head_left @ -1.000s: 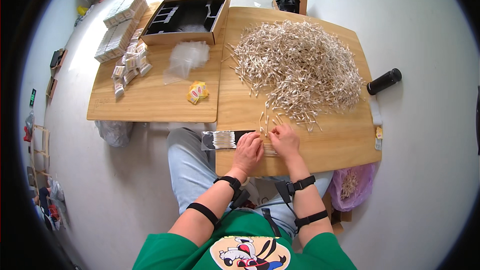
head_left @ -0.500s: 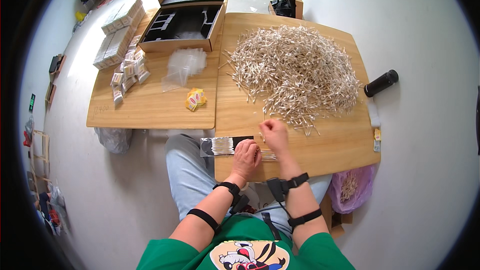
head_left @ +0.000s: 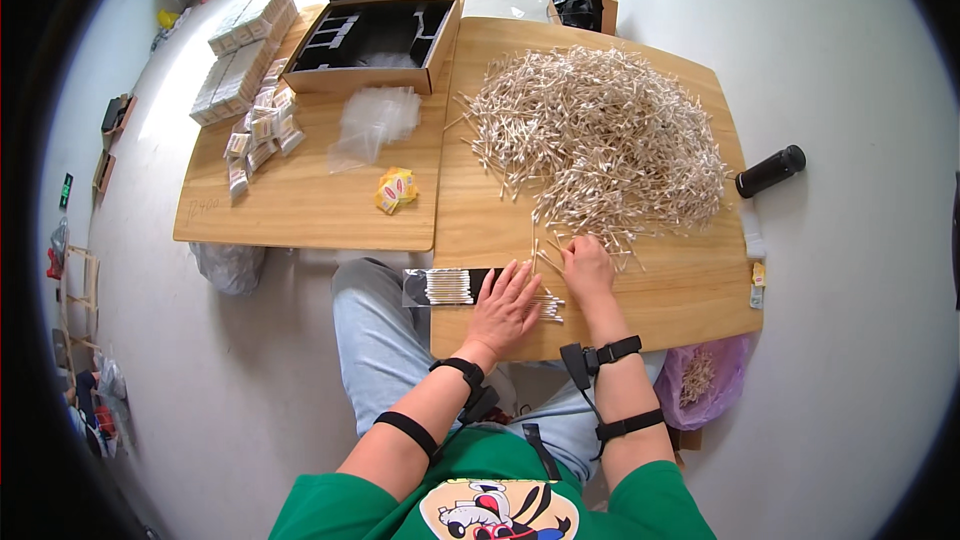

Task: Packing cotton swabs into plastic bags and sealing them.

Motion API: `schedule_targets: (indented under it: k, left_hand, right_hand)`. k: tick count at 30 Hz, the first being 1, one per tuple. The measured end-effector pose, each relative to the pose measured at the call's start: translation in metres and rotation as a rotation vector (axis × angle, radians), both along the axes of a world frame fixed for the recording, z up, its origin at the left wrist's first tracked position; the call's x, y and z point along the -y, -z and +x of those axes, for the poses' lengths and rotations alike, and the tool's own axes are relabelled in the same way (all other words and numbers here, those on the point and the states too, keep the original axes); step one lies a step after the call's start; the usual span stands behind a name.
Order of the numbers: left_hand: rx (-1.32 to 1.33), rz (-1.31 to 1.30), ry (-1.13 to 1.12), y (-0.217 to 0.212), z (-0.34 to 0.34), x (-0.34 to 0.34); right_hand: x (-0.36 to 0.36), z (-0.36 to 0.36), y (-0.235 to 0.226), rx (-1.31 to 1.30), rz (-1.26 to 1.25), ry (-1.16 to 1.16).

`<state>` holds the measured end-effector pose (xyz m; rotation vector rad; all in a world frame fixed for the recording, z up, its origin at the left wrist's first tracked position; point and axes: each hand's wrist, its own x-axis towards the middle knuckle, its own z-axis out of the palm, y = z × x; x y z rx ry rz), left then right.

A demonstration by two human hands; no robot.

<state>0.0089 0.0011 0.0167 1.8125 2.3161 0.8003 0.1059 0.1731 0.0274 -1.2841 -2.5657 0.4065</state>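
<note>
My left hand (head_left: 503,308) lies palm down with its fingers spread on the near edge of the table. It covers part of a black card strip (head_left: 485,284) and some of a small group of cotton swabs (head_left: 550,307), whose tips show at its right side. Left of it, a clear plastic sleeve (head_left: 415,288) holds a neat row of cotton swabs (head_left: 448,287). My right hand (head_left: 588,268) is at the near edge of the big swab pile (head_left: 605,140), fingertips pinched on a cotton swab (head_left: 554,244); exactly how many it grips is hidden.
On the left tabletop lie yellow paper cards (head_left: 396,190), clear bags (head_left: 375,125), packed swab packets (head_left: 262,130), stacked packs (head_left: 230,80) and an open carton (head_left: 430,65). A black bottle (head_left: 770,171) stands off the right edge, above a purple bag (head_left: 712,380) of swabs.
My left hand has gone from curled to spread flat, uncovering swab tips at its right. The right hand has moved rightward and now pinches beside the pile. The whole view has shifted slightly.
</note>
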Motion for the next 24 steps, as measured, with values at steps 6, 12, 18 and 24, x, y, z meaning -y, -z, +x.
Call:
schedule_targets:
  k: [6, 12, 18, 24]
  left_hand:
    - [-0.047, -0.035, -0.004, 0.0, 0.0, 0.002]
    - [-0.006, -0.009, 0.013, 0.0, 0.001, -0.001]
    - [0.09, 0.043, -0.011, -0.001, -0.003, 0.003]
    - [0.142, 0.12, -0.046, 0.0, -0.003, 0.002]
  right_hand:
    - [0.006, -0.015, -0.017, -0.1, -0.242, 0.135]
    - [-0.019, -0.026, 0.005, -0.75, -0.567, 0.173]
    - [-0.009, 0.01, 0.007, -0.644, -0.59, 0.18]
    - [0.016, 0.028, 0.006, -0.445, -0.414, 0.166]
